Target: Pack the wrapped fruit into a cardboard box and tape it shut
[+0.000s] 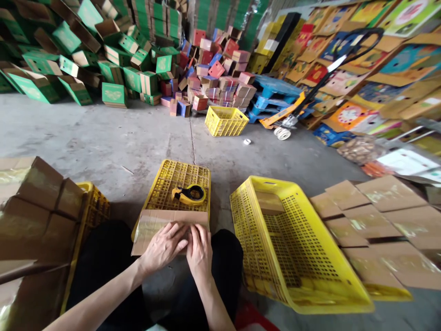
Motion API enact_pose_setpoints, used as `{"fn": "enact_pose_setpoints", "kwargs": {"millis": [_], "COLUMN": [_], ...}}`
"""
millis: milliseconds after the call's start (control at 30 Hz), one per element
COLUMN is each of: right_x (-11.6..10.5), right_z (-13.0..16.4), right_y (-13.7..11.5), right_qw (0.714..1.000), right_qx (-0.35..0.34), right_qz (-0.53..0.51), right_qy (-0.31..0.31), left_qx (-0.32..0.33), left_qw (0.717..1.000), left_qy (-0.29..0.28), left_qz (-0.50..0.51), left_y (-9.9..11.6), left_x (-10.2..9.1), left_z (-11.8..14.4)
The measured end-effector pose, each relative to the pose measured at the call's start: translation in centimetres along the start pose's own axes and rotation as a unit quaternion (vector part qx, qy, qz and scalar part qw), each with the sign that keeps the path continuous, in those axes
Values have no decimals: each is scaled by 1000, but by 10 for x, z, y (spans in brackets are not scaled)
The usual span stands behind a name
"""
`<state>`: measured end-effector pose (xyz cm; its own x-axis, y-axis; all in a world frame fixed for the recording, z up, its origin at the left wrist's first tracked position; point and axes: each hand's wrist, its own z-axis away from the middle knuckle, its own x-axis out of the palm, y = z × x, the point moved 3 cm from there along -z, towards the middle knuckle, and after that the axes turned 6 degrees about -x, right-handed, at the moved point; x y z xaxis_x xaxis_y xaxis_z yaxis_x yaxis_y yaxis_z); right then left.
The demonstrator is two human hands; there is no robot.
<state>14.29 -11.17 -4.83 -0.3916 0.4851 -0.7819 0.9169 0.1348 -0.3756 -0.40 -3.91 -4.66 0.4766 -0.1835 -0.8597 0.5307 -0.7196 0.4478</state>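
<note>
Both left hand (166, 243) and right hand (200, 252) are touching the twelve-o'clock box (146, 233), fingers narrow, grip unclear; I'm best pressing evenly.

Left hand (164, 246) at seven o'clock, right hand (199, 250) near six: both bare, slim fingers. Left forearm (103, 296) and right forearm (214, 301) bare down to lower frame edge. Black trousers, plain dark cloth: left leg (103, 271) toward eight o'clock, right leg (227, 257) at six. Small edge of pale cloth (160, 328), seven o'clock, garment unclear.
</note>
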Motion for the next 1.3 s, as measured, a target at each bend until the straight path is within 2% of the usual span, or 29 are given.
{"fn": "enact_pose_setpoints", "kwargs": {"millis": [167,367,500,600,700,833,933,1000,1067,1133,1200,1300], "right_x": [-4,-4,17,40,48,28,7,-7,-17,-20,-17,-9], "right_z": [-4,-10,-13,-15,-17,-11,0,6,11,12,12,10], "right_y": [-3,-12,-45,-77,-90,-66,-29,-1,23,40,51,62], "right_qw": [1000,1000,999,997,995,995,995,997,998,994,984,966], "right_qx": [-15,-12,-16,-36,-37,-51,-32,7,51,76,107,168], "right_qz": [21,26,16,-37,-46,-1,32,38,6,-70,-141,-195], "right_qy": [15,11,-23,-59,-78,-87,-91,-71,-37,-32,-29,-5], "left_qx": [-7,-61,-71,-59,-50,-56,-60,-62,-66,-83,-127,-226], "left_qw": [999,995,991,992,992,990,990,990,990,987,977,948], "left_qy": [18,78,112,109,109,125,126,123,120,129,154,180], "left_qz": [-31,-25,1,17,32,25,20,26,34,47,72,136], "left_y": [-20,-53,-60,-61,-63,-66,-66,-66,-68,-70,-72,-76], "left_x": [-12,-31,-26,-22,-22,-22,-21,-19,-17,-14,-11,-7], "left_z": [25,55,58,58,60,64,66,67,68,69,69,69]}}
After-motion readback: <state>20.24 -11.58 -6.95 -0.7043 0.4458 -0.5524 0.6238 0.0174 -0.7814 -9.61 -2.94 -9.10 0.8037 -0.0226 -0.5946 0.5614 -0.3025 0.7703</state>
